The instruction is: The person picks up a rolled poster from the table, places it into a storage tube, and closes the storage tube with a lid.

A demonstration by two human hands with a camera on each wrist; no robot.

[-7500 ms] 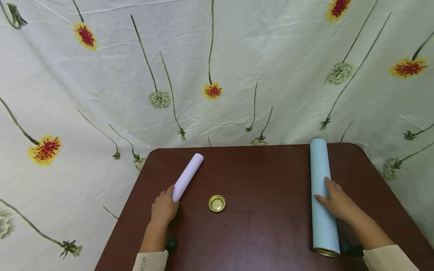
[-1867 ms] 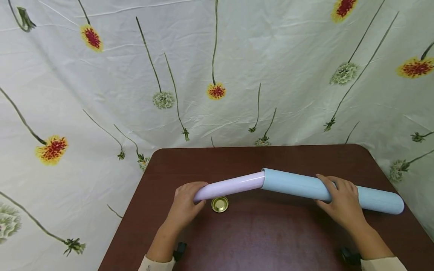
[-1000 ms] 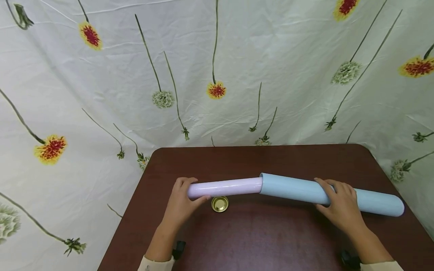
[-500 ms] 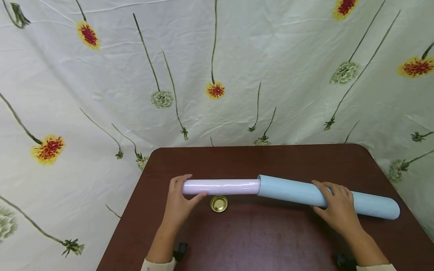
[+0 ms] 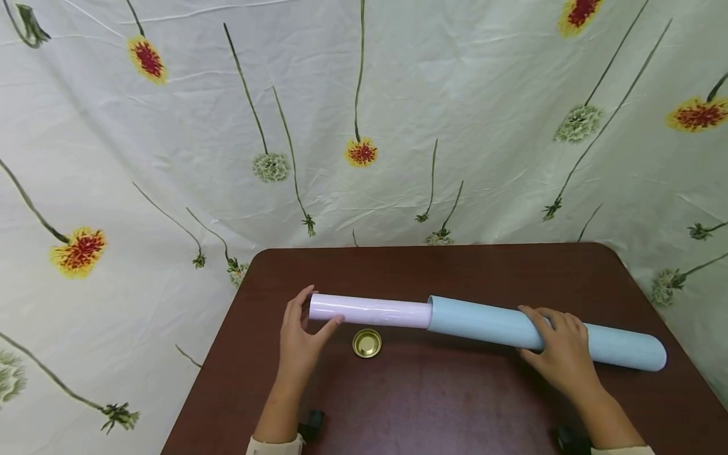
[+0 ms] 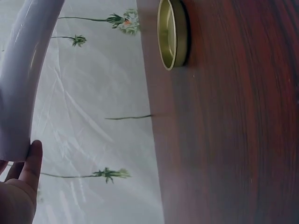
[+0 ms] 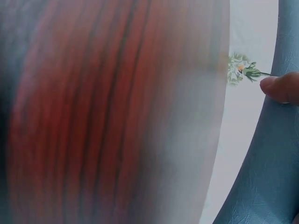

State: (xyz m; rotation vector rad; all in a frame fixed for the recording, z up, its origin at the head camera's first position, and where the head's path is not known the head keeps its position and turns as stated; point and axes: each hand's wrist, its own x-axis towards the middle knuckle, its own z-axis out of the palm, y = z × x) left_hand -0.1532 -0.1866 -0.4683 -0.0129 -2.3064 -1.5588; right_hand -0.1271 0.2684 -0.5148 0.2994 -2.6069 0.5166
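Roll point(image 5: 370, 311) left, end inside tube point(image 5: 478, 323) right; lid point(image 5: 366, 343) on table point(image 5: 432, 398) before roll.

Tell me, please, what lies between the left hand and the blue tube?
The lilac roll runs from the left hand to the blue tube, in the head view.

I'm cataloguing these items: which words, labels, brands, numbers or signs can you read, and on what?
None readable. No lettering shows on the glossy lilac cylinder, the light-blue tube or the round gold-coloured cap. Only slivers of the cream fabric cuffs show, with nothing legible.
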